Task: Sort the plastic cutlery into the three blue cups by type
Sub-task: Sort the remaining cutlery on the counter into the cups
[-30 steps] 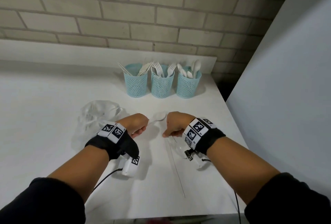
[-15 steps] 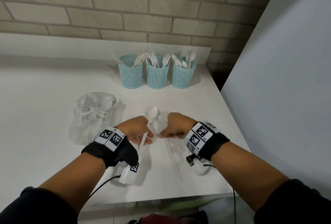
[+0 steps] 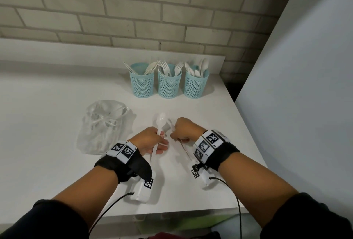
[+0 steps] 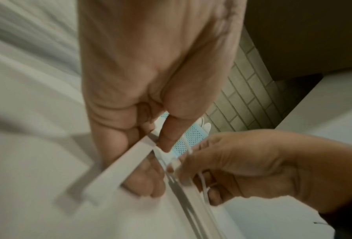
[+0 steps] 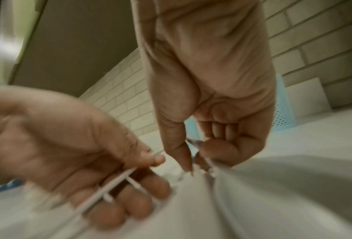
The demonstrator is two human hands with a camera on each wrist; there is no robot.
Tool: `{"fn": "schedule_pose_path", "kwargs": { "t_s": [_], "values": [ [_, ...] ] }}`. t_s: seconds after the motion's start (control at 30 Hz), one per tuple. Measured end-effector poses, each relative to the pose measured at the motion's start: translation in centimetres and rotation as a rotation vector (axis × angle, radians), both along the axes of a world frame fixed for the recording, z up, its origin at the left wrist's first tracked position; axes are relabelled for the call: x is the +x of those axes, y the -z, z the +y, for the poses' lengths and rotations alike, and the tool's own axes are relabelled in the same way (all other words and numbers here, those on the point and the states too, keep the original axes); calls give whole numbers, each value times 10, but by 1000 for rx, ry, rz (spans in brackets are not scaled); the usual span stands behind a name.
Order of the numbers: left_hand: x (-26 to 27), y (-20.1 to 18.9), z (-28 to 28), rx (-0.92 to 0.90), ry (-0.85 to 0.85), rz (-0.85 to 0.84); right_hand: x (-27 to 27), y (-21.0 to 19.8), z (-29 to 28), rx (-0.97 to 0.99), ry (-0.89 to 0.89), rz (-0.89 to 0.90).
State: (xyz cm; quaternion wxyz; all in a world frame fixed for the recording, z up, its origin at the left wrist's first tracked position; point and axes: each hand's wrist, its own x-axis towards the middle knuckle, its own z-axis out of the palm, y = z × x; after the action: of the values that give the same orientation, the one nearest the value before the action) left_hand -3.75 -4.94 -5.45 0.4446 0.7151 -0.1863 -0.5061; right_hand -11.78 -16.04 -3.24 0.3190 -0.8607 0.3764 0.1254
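Note:
Three blue mesh cups stand in a row at the back: the left cup (image 3: 142, 85) with knives, the middle cup (image 3: 169, 86) with forks, the right cup (image 3: 195, 85) with spoons. My left hand (image 3: 160, 142) grips a white plastic spoon (image 3: 161, 120) by its handle (image 4: 118, 169), bowl pointing toward the cups. Just to its right, my right hand (image 3: 177, 138) pinches a thin clear wrapper (image 3: 183, 148) between thumb and fingers. In the right wrist view the wrapper (image 5: 197, 145) sits at my right fingertips, and the spoon handle (image 5: 109, 186) crosses my left fingers.
A crumpled clear plastic bag (image 3: 104, 128) with more white cutlery lies left of my hands. The white table (image 3: 47, 114) ends close on the right at a grey panel (image 3: 305, 86). A brick wall (image 3: 133, 19) rises behind the cups.
The spoon lay crosswise between both hands; my left hand now holds it alone, bowl turned toward the cups. My right hand keeps the wrapper, slightly apart from the spoon.

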Motion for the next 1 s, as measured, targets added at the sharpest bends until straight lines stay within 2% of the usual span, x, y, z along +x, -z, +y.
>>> {"fn": "schedule_pose_path", "kwargs": {
  "t_s": [0.2,0.37,0.6,0.7,0.77,0.9,1.0],
  "values": [
    [1,-11,-6,-242,38,22,11,-31,-21,503,307,-392],
    [5,-16,-12,-335,-41,90,17,-30,-25,504,370,-525],
    [6,-15,-19,-414,-36,29,26,-16,-27,507,363,-666],
    [9,-13,-22,-414,-80,-6,31,-9,-33,368,345,-707],
    [12,-11,-24,-401,-109,-17,32,-5,-41,156,290,-705],
    [19,-16,-25,-370,-92,-35,27,-6,-54,-405,-71,-485],
    [22,-18,-27,-370,-79,-17,28,-4,-54,-679,-361,-371]
  ]
}}
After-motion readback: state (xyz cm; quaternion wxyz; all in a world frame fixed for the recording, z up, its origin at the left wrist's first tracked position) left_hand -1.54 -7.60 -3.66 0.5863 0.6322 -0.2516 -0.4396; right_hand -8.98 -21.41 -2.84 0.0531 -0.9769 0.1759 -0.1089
